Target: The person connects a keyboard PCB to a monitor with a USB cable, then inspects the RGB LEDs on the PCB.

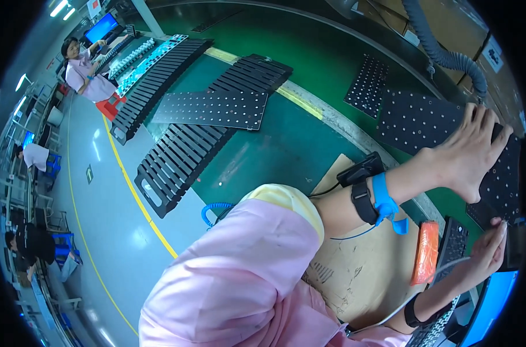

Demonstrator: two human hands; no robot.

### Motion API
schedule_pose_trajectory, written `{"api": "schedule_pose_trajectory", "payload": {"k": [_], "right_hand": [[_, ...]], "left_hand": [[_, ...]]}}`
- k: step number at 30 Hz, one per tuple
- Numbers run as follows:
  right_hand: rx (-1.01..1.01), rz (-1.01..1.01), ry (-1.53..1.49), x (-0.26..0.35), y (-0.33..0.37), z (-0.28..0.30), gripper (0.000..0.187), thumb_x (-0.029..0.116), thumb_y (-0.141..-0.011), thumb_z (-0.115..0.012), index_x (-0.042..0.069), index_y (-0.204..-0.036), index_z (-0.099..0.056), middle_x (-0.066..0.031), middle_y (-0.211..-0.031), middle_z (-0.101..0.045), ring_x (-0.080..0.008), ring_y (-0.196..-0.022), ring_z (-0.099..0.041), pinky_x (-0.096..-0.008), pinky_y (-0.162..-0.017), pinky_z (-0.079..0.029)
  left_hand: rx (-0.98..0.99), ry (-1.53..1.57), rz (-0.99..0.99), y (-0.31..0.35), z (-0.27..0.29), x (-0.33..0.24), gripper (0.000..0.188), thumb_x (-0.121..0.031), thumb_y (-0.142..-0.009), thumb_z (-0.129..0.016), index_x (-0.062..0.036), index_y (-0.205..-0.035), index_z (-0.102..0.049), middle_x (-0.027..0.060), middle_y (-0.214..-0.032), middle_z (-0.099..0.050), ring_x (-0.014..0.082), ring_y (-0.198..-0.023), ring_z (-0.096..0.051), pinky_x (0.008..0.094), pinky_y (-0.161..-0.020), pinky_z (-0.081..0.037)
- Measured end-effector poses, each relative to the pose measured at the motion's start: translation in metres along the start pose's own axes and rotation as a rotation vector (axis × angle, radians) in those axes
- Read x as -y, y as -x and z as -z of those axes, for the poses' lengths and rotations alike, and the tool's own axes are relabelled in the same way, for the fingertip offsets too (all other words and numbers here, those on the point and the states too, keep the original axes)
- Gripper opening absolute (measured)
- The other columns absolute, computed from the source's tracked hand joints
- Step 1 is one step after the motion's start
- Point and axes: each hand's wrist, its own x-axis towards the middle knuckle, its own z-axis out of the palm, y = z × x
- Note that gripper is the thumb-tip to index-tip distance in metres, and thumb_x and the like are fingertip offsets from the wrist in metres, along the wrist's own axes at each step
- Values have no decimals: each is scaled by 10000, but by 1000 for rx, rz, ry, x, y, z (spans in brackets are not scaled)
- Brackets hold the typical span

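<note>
Both hands, left hand (468, 153) and right hand (489, 250), press open-palmed on a black perforated panel (416, 118).

Black panels (416, 118) dotted with white on a green belt (309, 52); pink sleeve (240, 272) with yellow cuff, blue wrist strap (384, 199), orange pouch (426, 251) near right; grey floor (98, 214), yellow line.

4 perforated black panels (416, 118), 1 keyboard (451, 246).

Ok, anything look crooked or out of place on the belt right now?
One thing: a perforated black panel lies crosswise over two slatted black trays, bridging them rather than lined up with them. The left hand presses flat on another perforated panel; the right hand is at a panel's edge. No spill or damage shows.
</note>
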Motion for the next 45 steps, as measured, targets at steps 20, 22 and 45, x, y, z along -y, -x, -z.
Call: {"api": "schedule_pose_trajectory", "payload": {"k": [20, 22, 45], "right_hand": [[166, -626, -403, -79, -68, 40, 461, 354, -867, -426, -9, -1152, -440, -85, -1107, -502, -176, -994, -495, -297, -871, -376], [130, -781, -512, -64, -59, 21, 458, 356, -865, -430, 3, -1156, -442, -78, -1120, -498, -176, -1000, -495, -303, -866, -388], [11, -903, -669, -143, 22, -49, 239, 280, -849, -483, 64, -925, -554, -17, -868, -580, -120, -785, -542, -265, -720, -434]], "left_hand": [[291, -13, -129, 15, -38, -5, 828, -237, -372, -692, 45, -1104, -430, 252, -1026, -416, 355, -996, -378, 479, -896, -227], [295, 12, -110, 16, -38, -4, 906, -261, -375, -710, 43, -1160, -377, 261, -1061, -399, 382, -1038, -354, 511, -914, -197], [494, 48, 1553, 75, 48, 166, 454, -440, -793, -483, -33, -979, -558, 28, -782, -579, 143, -742, -540, 265, -648, -427]]}}
